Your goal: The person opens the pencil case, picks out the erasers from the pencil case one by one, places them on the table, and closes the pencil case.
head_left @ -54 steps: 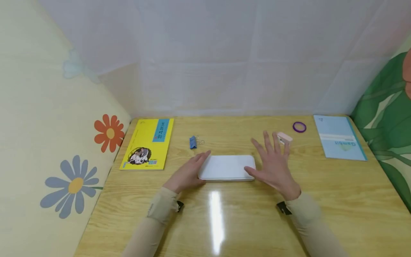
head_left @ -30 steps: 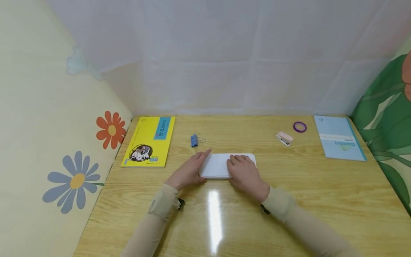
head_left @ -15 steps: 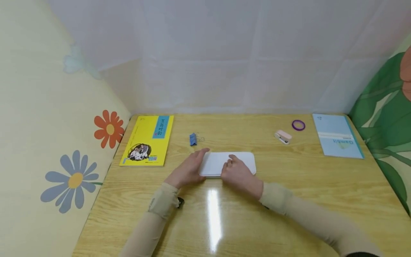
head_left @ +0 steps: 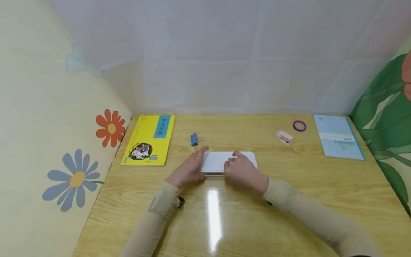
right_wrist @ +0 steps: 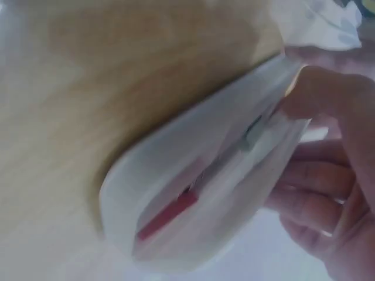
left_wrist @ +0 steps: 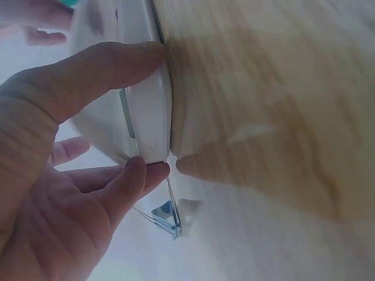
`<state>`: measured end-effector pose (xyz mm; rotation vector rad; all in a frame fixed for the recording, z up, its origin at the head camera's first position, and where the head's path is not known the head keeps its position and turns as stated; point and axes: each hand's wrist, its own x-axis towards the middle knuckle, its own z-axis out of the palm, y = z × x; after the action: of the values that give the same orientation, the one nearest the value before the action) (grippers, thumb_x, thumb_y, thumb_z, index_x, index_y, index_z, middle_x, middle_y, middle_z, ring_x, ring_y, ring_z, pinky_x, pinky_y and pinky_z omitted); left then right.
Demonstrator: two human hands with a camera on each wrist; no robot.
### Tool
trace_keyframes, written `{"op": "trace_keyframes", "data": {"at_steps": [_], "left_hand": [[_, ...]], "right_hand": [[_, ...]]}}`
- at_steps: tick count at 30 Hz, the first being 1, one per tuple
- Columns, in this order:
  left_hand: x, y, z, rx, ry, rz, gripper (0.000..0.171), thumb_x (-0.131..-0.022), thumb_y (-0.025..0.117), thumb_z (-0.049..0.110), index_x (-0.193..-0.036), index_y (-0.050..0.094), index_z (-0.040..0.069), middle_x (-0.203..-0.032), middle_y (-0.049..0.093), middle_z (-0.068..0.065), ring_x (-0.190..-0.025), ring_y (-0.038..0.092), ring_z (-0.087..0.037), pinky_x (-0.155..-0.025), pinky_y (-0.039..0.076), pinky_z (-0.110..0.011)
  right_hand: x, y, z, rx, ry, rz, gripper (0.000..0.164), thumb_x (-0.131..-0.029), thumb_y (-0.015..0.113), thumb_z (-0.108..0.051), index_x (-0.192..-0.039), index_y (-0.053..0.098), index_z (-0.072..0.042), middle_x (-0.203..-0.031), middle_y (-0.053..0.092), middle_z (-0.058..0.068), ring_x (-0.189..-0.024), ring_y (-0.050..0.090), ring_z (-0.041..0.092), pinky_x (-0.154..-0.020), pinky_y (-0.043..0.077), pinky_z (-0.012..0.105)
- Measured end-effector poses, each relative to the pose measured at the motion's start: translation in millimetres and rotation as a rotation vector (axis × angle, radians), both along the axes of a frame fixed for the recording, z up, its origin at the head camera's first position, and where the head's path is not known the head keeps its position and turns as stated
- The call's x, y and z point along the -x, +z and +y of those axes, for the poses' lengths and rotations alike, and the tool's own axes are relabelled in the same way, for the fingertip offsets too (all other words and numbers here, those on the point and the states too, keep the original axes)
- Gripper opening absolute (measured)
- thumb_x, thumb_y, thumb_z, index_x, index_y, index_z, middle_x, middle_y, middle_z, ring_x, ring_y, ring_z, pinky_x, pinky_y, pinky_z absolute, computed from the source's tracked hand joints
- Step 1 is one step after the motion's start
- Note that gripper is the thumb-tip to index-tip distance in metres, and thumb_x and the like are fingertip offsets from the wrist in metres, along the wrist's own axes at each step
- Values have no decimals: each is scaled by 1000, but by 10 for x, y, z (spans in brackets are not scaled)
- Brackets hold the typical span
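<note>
Head view: the white lidded case [head_left: 214,162] lies between the two hands on the wood-grain table [head_left: 289,164]. Its left end is gripped by the left hand [head_left: 189,167], thumb at the near side, fingers spread toward the far corner. The lid is held by the right hand [head_left: 242,173], whose fingers are mostly curled, one extended further; a thin gap is seen along the near edge between the two hands. The case's interior is hidden here.

Right wrist view: the lid [right_wrist: 234,205] is seen tilted up from the base [right_wrist: 152,164], its edge pinched by thumb and fingers. A red strip-like item [right_wrist: 167,216] is revealed inside, well apart from those fingertips; greyish contents nearer the thumb are too blurred to be named.

Left wrist view: the left thumb is seen pressed along the case wall, other fingertips set at its end.

Just beyond the left fingers, a blue binder clip [head_left: 194,139] is noted; farther left, a yellow book [head_left: 147,142]. Beyond the right fingers, a pink-and-white stapler [head_left: 284,137], purple ring [head_left: 299,126] and light-blue "Gambit" notebook [head_left: 340,137] are recorded, by head view only.
</note>
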<state>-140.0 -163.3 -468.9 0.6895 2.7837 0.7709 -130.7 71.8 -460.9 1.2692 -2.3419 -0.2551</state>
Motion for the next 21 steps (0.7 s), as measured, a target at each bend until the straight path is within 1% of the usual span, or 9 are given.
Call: {"op": "trace_keyframes", "data": {"at_steps": [3,5,8,11,13,15,17,19,21], "left_hand": [[3,17,0,-5,4,-8,109,-64,88,-3,-154,27,3,-137,57,-30,-121,60,-41,-106,54,-52],[3,19,-1,-5,6,-18,111,-65,88,-3,-156,25,3,-141,54,-29,-125,59,-42,-109,52,-53],[1,15,-7,-17,2,-28,113,-66,88,-2,-157,22,3,-147,51,-27,-127,58,-41,-110,51,-52],[-3,21,-21,-41,4,-38,116,-67,89,-2,-159,19,5,-151,46,-25,-127,58,-40,-110,52,-51],[-5,35,-37,-54,14,-44,119,-67,89,-1,-160,16,5,-155,41,-24,-129,57,-41,-111,51,-51],[-5,49,-55,-54,24,-45,122,-67,91,2,-161,12,6,-160,35,-24,-133,55,-42,-113,48,-51],[0,62,-68,-49,37,-50,127,-67,92,6,-162,8,8,-164,29,-24,-135,53,-43,-115,46,-51],[3,72,-79,-42,41,-51,132,-68,93,9,-163,2,10,-164,28,-25,-133,54,-44,-117,44,-51],[3,82,-85,-40,42,-51,138,-68,93,10,-163,-6,13,-163,28,-28,-130,57,-45,-117,44,-50]], "right_hand": [[51,45,69,73,9,-45,9,-74,66,-18,-67,63,-13,-63,66,0,-54,61,14,-73,57,32],[89,77,119,136,26,-107,12,-76,67,-19,-67,60,-14,-63,65,-2,-53,59,11,-65,56,31],[146,118,192,227,60,-231,17,-79,69,-17,-68,55,-16,-60,60,-4,-49,50,6,-49,49,24],[202,154,243,276,88,-339,19,-82,70,-14,-72,55,-15,-60,56,-6,-47,39,2,-40,35,16],[235,168,259,286,95,-393,14,-86,70,-14,-77,59,-14,-62,58,-6,-48,39,0,-41,33,13],[262,189,269,298,83,-439,5,-90,68,-14,-86,67,-11,-66,64,-4,-49,41,-1,-44,37,13],[287,214,277,317,54,-477,10,-92,66,-13,-98,72,-7,-68,68,-1,-49,43,1,-45,41,15],[313,246,274,353,21,-528,17,-93,66,-10,-108,73,-4,-73,72,4,-48,46,2,-47,47,18],[352,267,264,392,-19,-559,19,-95,66,-8,-111,73,-3,-78,75,7,-49,50,3,-51,53,21]]}}
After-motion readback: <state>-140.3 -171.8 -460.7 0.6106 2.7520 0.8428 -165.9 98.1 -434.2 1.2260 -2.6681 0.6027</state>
